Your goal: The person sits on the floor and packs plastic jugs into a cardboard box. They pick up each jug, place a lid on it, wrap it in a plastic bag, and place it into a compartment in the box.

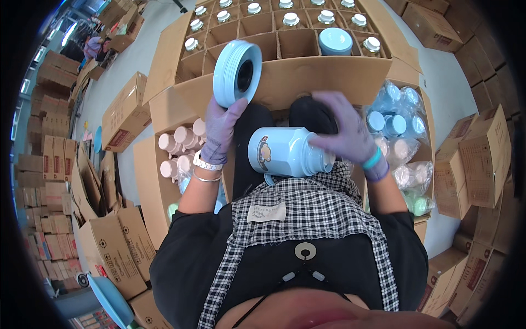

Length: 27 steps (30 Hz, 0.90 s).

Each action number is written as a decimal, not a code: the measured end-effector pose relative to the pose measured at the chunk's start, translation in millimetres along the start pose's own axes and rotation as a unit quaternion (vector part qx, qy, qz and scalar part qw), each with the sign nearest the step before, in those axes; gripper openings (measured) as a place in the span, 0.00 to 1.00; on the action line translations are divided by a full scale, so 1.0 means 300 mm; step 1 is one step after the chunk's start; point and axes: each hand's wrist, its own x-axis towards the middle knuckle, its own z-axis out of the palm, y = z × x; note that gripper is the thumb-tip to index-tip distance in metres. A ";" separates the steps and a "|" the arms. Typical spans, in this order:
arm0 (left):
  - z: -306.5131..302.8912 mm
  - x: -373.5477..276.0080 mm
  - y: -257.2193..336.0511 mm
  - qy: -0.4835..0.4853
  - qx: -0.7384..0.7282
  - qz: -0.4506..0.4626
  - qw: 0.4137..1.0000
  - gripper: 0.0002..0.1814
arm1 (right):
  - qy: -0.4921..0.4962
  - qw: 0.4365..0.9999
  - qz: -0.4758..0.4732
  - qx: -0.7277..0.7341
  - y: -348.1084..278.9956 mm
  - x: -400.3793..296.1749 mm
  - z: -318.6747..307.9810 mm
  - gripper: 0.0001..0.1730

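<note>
My left hand (224,123), in a purple work glove, holds up a light-blue threaded plastic ring (224,76) with a dark round opening in its middle. Across my lap lies a light-blue plastic jug body (279,150), on its side, with a cartoon bear printed on it and its neck towards the right. My right hand (347,127), gloved too and blurred, is spread beside that neck. The thumb overlaps the neck; whether it touches is unclear. Beyond my knees, a divided carton (324,78) holds several white-capped bottles (291,19) and a light-blue round piece (336,42).
Pink plastic cups (168,142) fill a carton at my left. On the right, a carton (428,164) holds bagged blue, pink and green cups (395,125). Stacked cartons (476,160) line the right side. A person (93,47) is far off at the upper left.
</note>
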 end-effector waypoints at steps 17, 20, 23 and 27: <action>-0.008 -0.265 0.017 -0.049 -0.099 -0.045 0.993 0.36 | 0.220 0.961 0.010 0.168 0.067 -0.220 0.142 0.50; -0.012 -0.247 0.037 -0.078 -0.068 -0.032 0.994 0.39 | 0.249 0.958 -0.025 0.140 0.082 -0.220 0.137 0.51; -0.004 -0.250 0.057 -0.101 -0.040 -0.012 0.994 0.44 | 0.253 0.953 -0.026 0.164 0.093 -0.230 0.133 0.50; 0.009 -0.255 0.075 -0.117 -0.003 0.016 0.993 0.51 | 0.241 0.960 -0.036 0.140 0.120 -0.248 0.129 0.50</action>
